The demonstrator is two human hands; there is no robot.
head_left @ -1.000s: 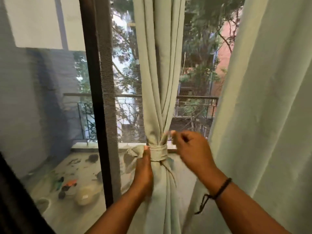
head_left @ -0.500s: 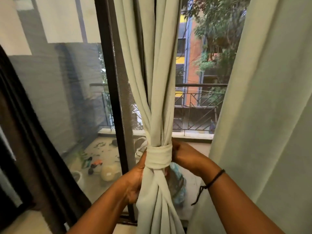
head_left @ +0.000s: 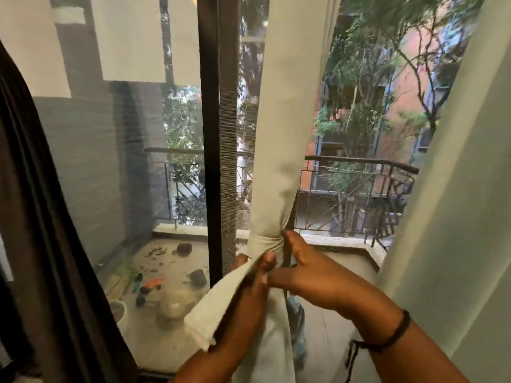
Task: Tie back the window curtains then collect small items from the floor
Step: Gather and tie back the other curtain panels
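A pale green curtain [head_left: 287, 128] hangs gathered in front of the window, cinched by a tie-back band [head_left: 265, 241] of the same cloth. My left hand [head_left: 249, 294] grips the loose end of that band [head_left: 213, 308], which hangs down to the lower left. My right hand [head_left: 312, 275] presses against the knot from the right, thumb and fingers closed on the cloth there. A second pale curtain [head_left: 453, 203] hangs loose at the right edge.
A dark window frame post [head_left: 210, 139] stands left of the gathered curtain. A dark brown curtain [head_left: 36, 217] fills the left edge. Beyond the glass lies a balcony floor [head_left: 166, 335] with pots, small scattered items and a metal railing [head_left: 356, 189].
The view has shifted and the curtain now appears further right. My left hand has pulled the band's loose end out to the lower left. My right hand has moved onto the knot.
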